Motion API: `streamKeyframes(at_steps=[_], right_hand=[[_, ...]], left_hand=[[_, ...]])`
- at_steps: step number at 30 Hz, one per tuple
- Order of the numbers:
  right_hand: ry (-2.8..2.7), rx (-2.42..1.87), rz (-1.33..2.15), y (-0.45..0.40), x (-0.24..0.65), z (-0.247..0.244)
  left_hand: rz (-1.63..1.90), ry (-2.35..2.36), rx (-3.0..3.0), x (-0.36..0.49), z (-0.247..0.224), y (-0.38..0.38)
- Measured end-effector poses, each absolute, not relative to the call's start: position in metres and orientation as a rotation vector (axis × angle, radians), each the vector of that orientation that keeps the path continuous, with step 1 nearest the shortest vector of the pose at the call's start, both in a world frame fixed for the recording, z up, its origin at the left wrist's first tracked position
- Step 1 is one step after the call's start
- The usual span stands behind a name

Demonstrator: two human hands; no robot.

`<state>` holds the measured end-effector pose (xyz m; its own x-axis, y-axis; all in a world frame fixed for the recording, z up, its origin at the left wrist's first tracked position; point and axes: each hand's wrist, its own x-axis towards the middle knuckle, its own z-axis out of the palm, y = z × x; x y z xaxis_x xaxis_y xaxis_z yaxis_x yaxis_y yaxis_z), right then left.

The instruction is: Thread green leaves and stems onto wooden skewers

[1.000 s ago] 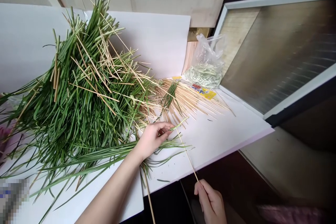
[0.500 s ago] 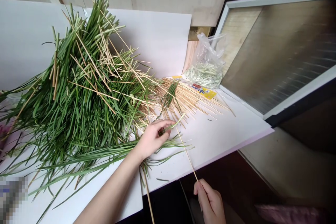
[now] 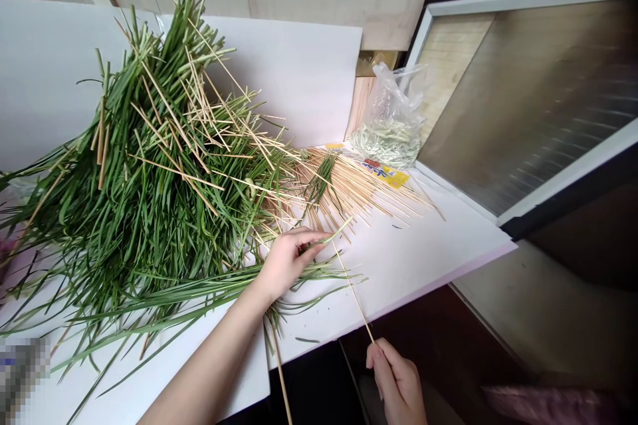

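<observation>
My left hand [image 3: 292, 259] pinches a green stalk [image 3: 341, 230] whose pale end sticks out to the right of the fingers. My right hand [image 3: 396, 375], near the table's front edge, is closed on the lower end of a thin wooden skewer [image 3: 355, 292]. The skewer's upper tip lies close to my left fingertips, by the stalk. Long green leaves [image 3: 199, 289] run under my left wrist. A big heap of green stalks [image 3: 149, 192], with loose skewers scattered over it, fills the left of the table.
Many skewers [image 3: 349, 189] lie fanned out behind my left hand, with a small green bundle [image 3: 323, 178] on them. Behind is a clear plastic bag [image 3: 389, 136] of pale green pieces. A framed glass panel [image 3: 528, 99] stands at the right. One skewer [image 3: 280, 372] overhangs the front edge.
The fingers of my left hand have drawn closer together around the stalk. My right hand and the skewer have barely moved.
</observation>
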<state>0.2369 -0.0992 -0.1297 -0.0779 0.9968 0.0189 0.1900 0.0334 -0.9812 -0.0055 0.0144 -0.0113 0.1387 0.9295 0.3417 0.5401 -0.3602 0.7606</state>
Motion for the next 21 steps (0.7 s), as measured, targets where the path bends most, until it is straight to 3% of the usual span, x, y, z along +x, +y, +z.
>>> streamKeyframes(at_steps=[21], right_hand=[[-1.403, -1.317, 1.102, -0.1016, 0.2361, -0.1358]], left_hand=[[1.082, 1.456, 1.885, 0.0009, -0.0095, 0.0102]])
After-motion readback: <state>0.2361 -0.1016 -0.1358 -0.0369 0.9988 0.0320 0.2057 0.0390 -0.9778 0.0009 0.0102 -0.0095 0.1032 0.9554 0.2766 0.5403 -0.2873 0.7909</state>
